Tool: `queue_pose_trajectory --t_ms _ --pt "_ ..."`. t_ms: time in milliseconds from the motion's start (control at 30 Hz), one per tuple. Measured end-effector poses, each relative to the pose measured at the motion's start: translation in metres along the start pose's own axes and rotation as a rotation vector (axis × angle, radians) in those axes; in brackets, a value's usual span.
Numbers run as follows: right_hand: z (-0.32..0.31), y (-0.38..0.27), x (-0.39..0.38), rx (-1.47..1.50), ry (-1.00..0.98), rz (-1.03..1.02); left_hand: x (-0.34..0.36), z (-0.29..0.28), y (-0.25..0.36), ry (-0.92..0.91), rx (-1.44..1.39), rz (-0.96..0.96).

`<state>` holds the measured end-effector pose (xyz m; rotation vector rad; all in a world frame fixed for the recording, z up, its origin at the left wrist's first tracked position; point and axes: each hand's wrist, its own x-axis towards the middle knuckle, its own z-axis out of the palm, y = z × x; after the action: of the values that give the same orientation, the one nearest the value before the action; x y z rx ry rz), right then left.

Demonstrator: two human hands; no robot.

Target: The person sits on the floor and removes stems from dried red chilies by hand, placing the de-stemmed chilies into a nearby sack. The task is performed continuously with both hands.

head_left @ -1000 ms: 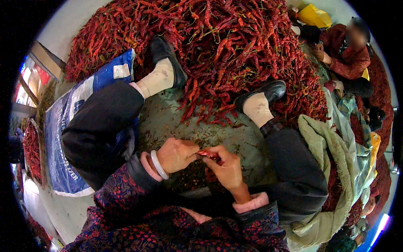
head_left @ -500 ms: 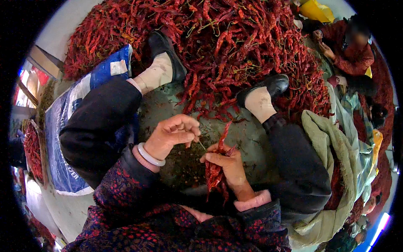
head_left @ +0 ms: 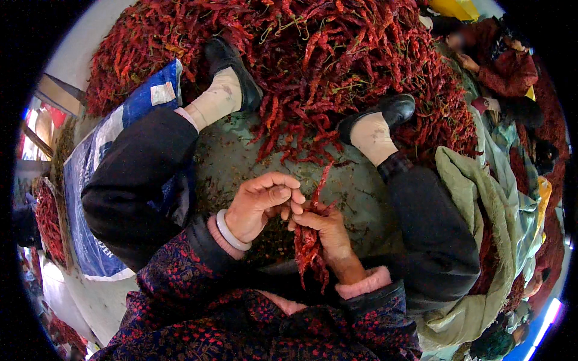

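Observation:
A bunch of dried red chilies [head_left: 309,256] is held in my right hand [head_left: 331,237], fingers wrapped round it. Their wrinkled pods hang below the palm, and one long pod sticks up past the knuckles. My left hand [head_left: 260,204], with a pale bangle on the wrist, has its fingers curled in a pinch at my right fingertips. Whatever is between those left fingers is hidden. Beyond both hands, a large heap of dried red chilies [head_left: 349,54] spreads across the floor around my shoes.
A blue and white sack [head_left: 90,240] lies under my left leg, and a pale green sack [head_left: 506,253] is beside my right leg. Stem bits and crumbs litter the grey floor [head_left: 232,144]. At the far right sits another person [head_left: 509,69].
My left hand has come down and right, up against my right fingertips. The thin stem seen between the hands earlier is out of sight. My right hand keeps its chilies.

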<state>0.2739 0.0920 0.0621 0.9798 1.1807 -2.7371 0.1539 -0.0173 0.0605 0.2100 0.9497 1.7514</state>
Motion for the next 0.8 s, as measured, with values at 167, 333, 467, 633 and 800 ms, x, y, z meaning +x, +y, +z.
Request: queue_pose_trajectory --t_ms 167,333,467,633,800 --pt "0.001 0.001 -0.004 -0.070 -0.029 0.097 -0.001 -0.004 -0.001 -0.042 -0.110 -0.120" --pt "0.008 0.003 -0.012 0.012 -0.053 0.185 -0.005 -0.012 -0.007 -0.104 -0.190 -0.257" --pt "0.004 0.012 -0.017 -0.033 -0.156 0.245 -0.014 -0.009 0.001 -0.242 -0.067 -0.345" --pt "0.014 0.016 -0.026 -0.040 -0.260 0.391 -0.032 -0.010 0.013 -0.312 0.176 -0.344" --pt "0.025 0.013 -0.030 -0.012 -0.324 0.420 -0.049 0.001 0.034 -0.294 0.216 -0.398"
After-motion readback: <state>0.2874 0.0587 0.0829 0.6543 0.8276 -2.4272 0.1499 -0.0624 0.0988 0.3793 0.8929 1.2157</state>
